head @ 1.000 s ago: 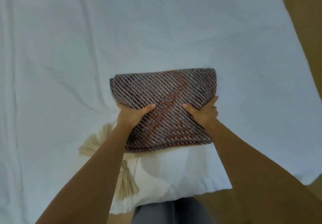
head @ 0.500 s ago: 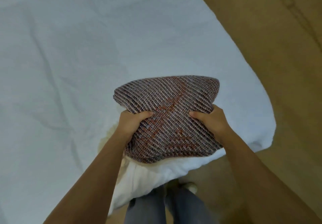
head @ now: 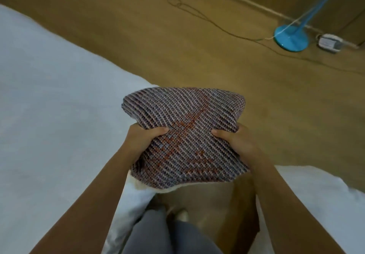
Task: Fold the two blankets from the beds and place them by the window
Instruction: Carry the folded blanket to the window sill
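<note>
Woven striped blanket (head: 183, 127), folded, held at 12 o'clock from body, above bed (head: 49, 105) corner. Long axis laid 9-to-3. Near edge gripped by left hand (head: 142, 139) and right hand (head: 237, 143), equally near. Window not seen.

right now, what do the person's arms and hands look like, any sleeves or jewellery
The left hand and right hand are bare: no gloves, and no ring, watch or bracelet shows. No sleeve is in view on either arm.
</note>
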A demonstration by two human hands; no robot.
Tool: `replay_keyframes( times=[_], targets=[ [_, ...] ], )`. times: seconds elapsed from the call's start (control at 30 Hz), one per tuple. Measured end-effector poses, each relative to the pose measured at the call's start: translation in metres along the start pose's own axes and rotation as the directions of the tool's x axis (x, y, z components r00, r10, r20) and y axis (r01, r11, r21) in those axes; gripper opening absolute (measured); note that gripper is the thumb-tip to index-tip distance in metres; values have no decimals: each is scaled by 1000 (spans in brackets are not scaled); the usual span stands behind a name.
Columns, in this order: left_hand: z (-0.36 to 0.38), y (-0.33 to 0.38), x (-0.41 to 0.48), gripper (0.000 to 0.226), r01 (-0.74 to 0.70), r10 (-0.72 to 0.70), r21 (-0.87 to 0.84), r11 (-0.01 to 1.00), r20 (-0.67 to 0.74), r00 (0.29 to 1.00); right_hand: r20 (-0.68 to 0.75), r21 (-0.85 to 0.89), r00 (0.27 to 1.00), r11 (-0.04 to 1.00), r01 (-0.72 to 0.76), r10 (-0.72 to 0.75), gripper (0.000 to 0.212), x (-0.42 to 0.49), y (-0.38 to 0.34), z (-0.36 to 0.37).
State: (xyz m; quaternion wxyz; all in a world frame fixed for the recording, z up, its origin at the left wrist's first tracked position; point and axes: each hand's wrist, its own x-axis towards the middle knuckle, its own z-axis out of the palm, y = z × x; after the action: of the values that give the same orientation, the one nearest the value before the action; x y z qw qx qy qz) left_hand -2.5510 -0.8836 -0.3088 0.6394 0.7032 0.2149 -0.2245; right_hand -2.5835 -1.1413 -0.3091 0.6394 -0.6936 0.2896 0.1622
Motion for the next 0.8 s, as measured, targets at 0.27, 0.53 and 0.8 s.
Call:
replay_keyframes(
  times=[0.27,0.53,0.8],
  targets=[
    [161,94,77,34,-123,55,156,980,380,923,-308,193,949,981,-15,75,56,32,-24,-133],
    [327,182,145,38,-289,-1,362,886,626,780,-550,417,814,906,71,189,55,59,-46,-233],
    [533,206,135,31,-438,-97,416,797,804,587,-719,543,618,813,213,318,49,47,-25,-369]
  ],
)
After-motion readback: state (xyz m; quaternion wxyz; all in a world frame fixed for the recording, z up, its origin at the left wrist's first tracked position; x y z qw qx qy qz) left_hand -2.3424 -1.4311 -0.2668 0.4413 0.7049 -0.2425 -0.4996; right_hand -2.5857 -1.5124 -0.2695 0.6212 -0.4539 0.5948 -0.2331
